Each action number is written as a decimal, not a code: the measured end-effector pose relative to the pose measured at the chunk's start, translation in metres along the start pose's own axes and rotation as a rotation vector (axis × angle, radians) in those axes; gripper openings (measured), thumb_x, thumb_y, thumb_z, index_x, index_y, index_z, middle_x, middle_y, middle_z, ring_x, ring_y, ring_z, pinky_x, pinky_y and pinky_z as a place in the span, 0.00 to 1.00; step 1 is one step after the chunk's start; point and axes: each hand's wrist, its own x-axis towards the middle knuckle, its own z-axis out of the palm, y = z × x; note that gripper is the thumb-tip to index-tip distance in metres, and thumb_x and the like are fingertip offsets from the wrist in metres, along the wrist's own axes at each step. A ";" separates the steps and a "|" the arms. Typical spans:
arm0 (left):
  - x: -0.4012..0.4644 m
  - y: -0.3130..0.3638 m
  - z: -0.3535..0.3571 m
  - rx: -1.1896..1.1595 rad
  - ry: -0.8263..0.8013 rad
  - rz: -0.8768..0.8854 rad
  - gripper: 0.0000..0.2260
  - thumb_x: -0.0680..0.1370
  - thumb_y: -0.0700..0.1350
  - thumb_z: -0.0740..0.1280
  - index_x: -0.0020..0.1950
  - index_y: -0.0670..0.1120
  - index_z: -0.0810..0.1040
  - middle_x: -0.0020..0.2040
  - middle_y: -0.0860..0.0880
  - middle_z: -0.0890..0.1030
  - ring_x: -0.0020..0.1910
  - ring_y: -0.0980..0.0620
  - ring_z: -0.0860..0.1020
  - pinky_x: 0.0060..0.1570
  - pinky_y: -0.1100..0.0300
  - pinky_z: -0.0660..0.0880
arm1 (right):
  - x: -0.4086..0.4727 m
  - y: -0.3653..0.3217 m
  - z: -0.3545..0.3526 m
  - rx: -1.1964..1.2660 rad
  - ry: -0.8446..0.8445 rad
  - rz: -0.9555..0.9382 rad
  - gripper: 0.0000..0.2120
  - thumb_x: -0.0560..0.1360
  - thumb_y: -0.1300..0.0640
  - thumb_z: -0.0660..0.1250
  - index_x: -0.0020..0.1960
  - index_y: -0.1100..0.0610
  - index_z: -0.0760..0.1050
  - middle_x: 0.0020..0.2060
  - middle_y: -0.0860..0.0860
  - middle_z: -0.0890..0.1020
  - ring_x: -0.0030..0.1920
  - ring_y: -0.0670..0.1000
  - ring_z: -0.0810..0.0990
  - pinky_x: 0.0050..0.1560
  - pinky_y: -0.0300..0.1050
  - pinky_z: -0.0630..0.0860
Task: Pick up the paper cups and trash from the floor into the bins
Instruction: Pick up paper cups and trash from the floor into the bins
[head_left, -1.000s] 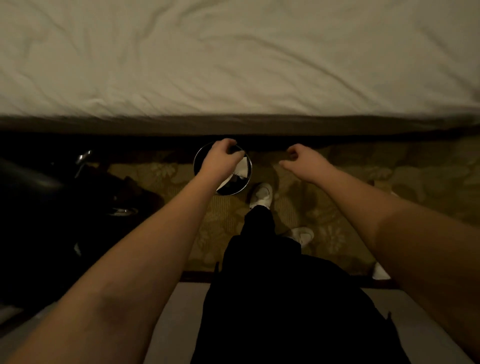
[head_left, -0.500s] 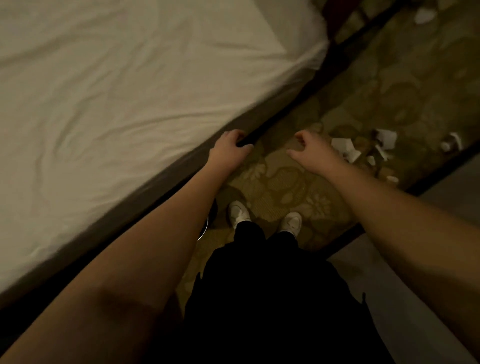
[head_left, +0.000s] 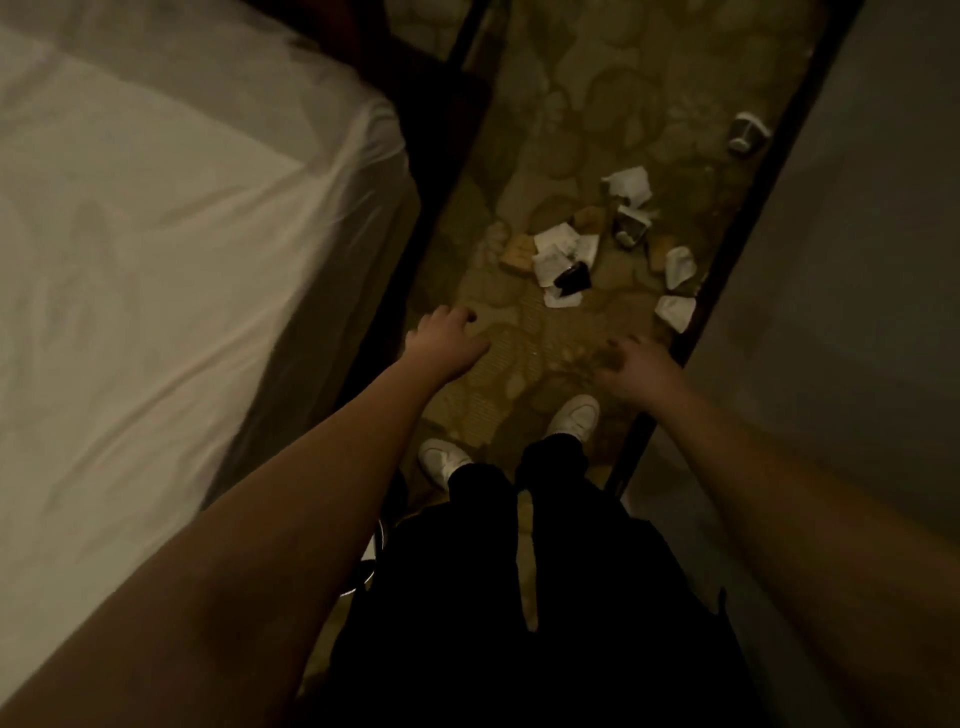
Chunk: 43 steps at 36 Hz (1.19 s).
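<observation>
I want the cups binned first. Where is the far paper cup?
In the head view, the paper cup lies tipped over at upper right, against the carpet's dark border, beyond the crumpled papers.

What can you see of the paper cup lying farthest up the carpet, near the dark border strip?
The paper cup looks pale grey-white, of thin paper or card, and lies tipped on its side on the patterned carpet, close to the dark border strip along the right edge. One wider rim end shows, though blur hides which way its mouth faces. It sits alone, apart from the other scraps, and neither hand touches it.
</observation>
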 end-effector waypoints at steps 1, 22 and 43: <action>0.005 0.009 0.002 0.019 -0.005 -0.003 0.25 0.79 0.54 0.63 0.76 0.50 0.66 0.76 0.45 0.64 0.73 0.42 0.64 0.69 0.42 0.65 | 0.002 0.011 0.001 0.021 -0.006 0.014 0.29 0.79 0.46 0.64 0.76 0.58 0.64 0.74 0.59 0.66 0.73 0.60 0.65 0.70 0.52 0.65; 0.164 0.179 0.075 -0.030 -0.095 -0.038 0.25 0.78 0.53 0.66 0.74 0.51 0.68 0.67 0.46 0.74 0.54 0.50 0.75 0.49 0.57 0.73 | 0.161 0.185 -0.030 0.380 -0.070 0.189 0.28 0.78 0.49 0.66 0.75 0.58 0.65 0.70 0.57 0.69 0.65 0.59 0.73 0.63 0.49 0.73; 0.410 0.099 0.231 -0.036 0.046 0.091 0.21 0.78 0.44 0.70 0.69 0.40 0.72 0.65 0.40 0.76 0.59 0.44 0.76 0.50 0.57 0.70 | 0.414 0.294 0.091 0.217 0.096 0.268 0.28 0.79 0.61 0.63 0.77 0.61 0.60 0.74 0.63 0.62 0.70 0.68 0.66 0.68 0.61 0.67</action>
